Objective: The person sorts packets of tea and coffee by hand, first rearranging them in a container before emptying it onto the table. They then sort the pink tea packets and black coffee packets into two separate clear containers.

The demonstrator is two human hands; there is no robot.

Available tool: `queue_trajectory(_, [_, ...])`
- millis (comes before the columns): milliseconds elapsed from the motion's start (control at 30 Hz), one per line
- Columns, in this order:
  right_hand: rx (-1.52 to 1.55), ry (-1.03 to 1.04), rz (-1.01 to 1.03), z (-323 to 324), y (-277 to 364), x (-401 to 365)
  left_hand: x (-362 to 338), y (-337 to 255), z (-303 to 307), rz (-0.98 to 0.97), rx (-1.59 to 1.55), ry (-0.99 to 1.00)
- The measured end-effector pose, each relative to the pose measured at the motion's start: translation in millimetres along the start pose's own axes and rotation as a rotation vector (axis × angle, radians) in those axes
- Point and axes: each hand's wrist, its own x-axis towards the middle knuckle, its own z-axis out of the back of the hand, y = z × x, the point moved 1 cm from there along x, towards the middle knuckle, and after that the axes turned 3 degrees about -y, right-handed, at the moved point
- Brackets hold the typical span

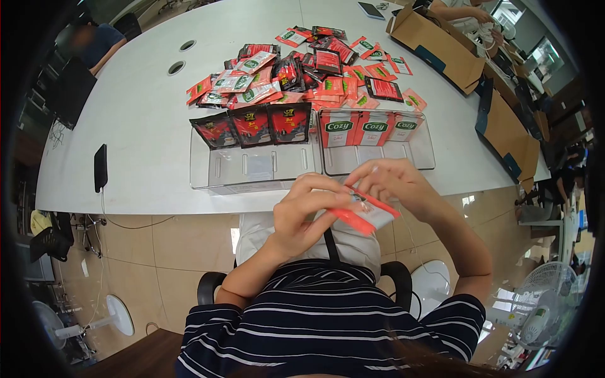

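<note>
My left hand and my right hand both grip one orange-and-white sachet, held over my lap just short of the white table. Beyond my hands stand two clear plastic bins. The left bin holds three black-and-red sachets upright at its back. The right bin holds three orange Cozy sachets upright. Behind the bins lies a loose pile of sachets, black-red and orange-white mixed.
A black phone on a cable lies at the table's left edge. Open cardboard boxes stand at the far right, where another person's hands work. A second phone lies at the far end. Another person sits far left.
</note>
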Motion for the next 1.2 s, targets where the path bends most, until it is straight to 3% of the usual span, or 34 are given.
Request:
queue_trajectory(100, [0.159, -0.007, 0.058, -18, 7, -2, 5, -6, 0, -0.073, 0.133, 0.047])
queue_trajectory(200, [0.007, 0.026, 0.177, -7, 10, -1, 4, -5, 2, -0.110, 0.238, 0.090])
queue_trajectory(367, [-0.496, -0.352, 0.461, 46, 12, -10, -8, 12, -2, -0.114, 0.537, -0.017])
queue_trajectory(433, [-0.494, -0.609, 0.508, 65, 15, -17, -16, 25, -5, -0.125, 0.670, -0.020])
queue_trajectory(533, [-0.773, -0.732, 0.527, 92, 8, -17, -21, 37, -15, -0.131, 0.812, -0.031])
queue_trajectory(633, [-1.082, -0.742, 0.512, 96, -6, -9, -21, 40, -20, -0.153, 0.908, -0.039])
queue_trajectory(667, [-1.006, -0.740, 0.474, 98, -11, -5, -21, 40, -20, -0.136, 0.915, -0.038])
queue_trajectory(767, [-1.373, -0.764, 0.623, 101, -12, 3, -20, 40, -19, -0.128, 0.932, -0.035])
queue_trajectory(967, [-1.497, -0.854, 0.621, 95, -5, 14, -22, 41, -20, -0.139, 0.951, -0.035])
queue_trajectory(1200, [-1.558, -0.793, 0.617, 97, -5, 22, -23, 41, -20, -0.139, 0.960, -0.025])
